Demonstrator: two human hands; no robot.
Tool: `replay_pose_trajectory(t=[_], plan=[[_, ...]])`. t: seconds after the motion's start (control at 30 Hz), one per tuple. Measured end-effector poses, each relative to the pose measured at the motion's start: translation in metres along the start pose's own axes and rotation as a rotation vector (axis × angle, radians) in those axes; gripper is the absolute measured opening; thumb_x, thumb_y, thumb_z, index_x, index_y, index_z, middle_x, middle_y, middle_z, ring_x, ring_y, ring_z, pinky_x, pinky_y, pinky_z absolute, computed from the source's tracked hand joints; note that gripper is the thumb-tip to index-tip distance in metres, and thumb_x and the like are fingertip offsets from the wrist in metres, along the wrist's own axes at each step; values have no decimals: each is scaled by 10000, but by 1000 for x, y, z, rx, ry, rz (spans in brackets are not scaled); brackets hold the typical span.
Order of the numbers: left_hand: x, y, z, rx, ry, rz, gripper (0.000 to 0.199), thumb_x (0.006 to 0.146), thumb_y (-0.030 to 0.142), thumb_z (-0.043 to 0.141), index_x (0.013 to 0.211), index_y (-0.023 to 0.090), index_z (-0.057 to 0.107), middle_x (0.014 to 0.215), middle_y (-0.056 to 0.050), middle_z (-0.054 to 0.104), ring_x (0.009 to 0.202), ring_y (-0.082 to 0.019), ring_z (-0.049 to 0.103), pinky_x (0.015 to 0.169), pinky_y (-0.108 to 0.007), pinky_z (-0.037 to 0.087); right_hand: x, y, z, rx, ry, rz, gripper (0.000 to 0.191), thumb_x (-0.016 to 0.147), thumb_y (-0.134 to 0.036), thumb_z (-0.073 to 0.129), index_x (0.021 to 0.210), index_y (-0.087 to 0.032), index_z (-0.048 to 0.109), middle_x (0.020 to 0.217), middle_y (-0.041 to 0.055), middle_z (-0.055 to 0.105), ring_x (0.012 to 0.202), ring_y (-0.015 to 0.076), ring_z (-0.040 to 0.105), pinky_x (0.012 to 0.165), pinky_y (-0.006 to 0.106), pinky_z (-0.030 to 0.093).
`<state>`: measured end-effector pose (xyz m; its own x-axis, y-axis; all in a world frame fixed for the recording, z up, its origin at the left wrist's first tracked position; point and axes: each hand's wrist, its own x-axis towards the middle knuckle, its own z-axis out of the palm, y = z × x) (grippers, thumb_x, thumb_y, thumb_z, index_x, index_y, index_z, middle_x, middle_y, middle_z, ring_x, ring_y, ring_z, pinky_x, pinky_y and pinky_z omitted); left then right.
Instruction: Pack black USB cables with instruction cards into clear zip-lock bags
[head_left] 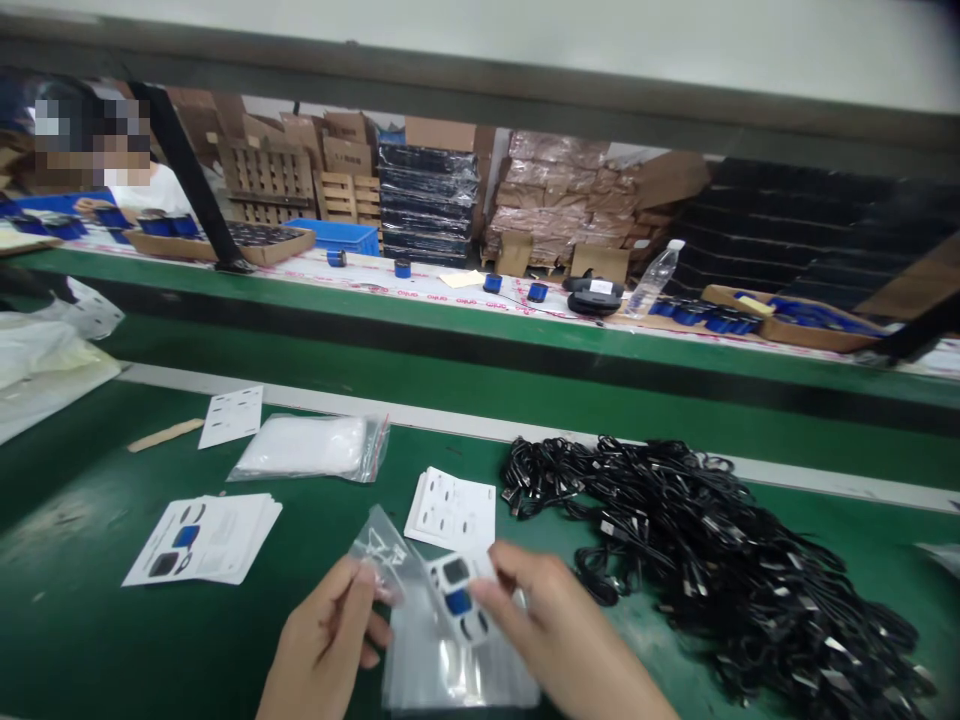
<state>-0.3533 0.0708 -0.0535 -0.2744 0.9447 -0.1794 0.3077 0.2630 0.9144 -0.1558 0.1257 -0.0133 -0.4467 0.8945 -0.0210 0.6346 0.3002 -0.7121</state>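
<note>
Head view, lower centre of the frame: the left hand (330,640) pinches the upper edge of a small clear plastic bag (382,555), fingers closed on the film. The right hand (555,630) grips a folded white leaflet (459,592) printed with blue and dark pictures, fingers closed on it, its near end at the mouth of the bag. Both hands hover just above a stack of clear bags (450,670) lying flat on the green counter (90,620). Just above the hands lies a small stack of white cards (452,508). To the right, a large heap of coiled black cables (720,560) spreads toward the lower right corner, well apart from the left hand and near the right. At left of the frame lies a stack of printed sheets (206,538); above it, a single white card (232,415), a wooden stick (165,434) and a zip bag with white contents (311,447). Across the upper half runs a second counter (450,300) carrying small blue items (492,283), a clear water bottle (654,277) and cardboard trays (795,325). Another person (142,185) is seated at the upper left. Stacked cartons (559,195) and wooden pallets (300,180) stand behind.
</note>
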Motion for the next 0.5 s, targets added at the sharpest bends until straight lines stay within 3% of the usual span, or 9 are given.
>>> replay_pose_trajectory(t=[0.1, 0.2, 0.27, 0.5], plan=[[5, 4, 6, 166, 118, 157, 399, 872, 512, 373, 655, 222, 539, 474, 37, 604, 441, -128, 581, 448, -190, 464, -16, -15, 17, -91, -76, -66, 142, 818, -140, 549, 686, -192, 550, 663, 7, 631, 618, 158, 560, 554, 231, 362], [5, 9, 14, 320, 245, 286, 346, 871, 427, 382, 594, 232, 449, 429, 71, 473, 384, -106, 463, 411, -191, 370, -16, -19, 38, -116, -29, -149, 109, 773, -108, 573, 713, -197, 558, 699, 16, 653, 671, 181, 576, 584, 240, 368], [5, 11, 16, 328, 281, 302, 337, 867, 413, 383, 583, 236, 420, 431, 76, 429, 382, -105, 428, 407, -196, 346, -13, -18, 48, -109, 13, -205, 114, 743, -97, 590, 706, -198, 552, 700, 13, 665, 661, 181, 579, 586, 238, 370], [5, 5, 16, 225, 259, 281, 347, 896, 375, 353, 601, 231, 464, 477, 56, 583, 441, -115, 569, 460, -183, 436, -13, -9, 71, -105, 81, -206, 186, 656, -71, 656, 606, -198, 530, 572, -26, 653, 519, 156, 569, 554, 231, 359]])
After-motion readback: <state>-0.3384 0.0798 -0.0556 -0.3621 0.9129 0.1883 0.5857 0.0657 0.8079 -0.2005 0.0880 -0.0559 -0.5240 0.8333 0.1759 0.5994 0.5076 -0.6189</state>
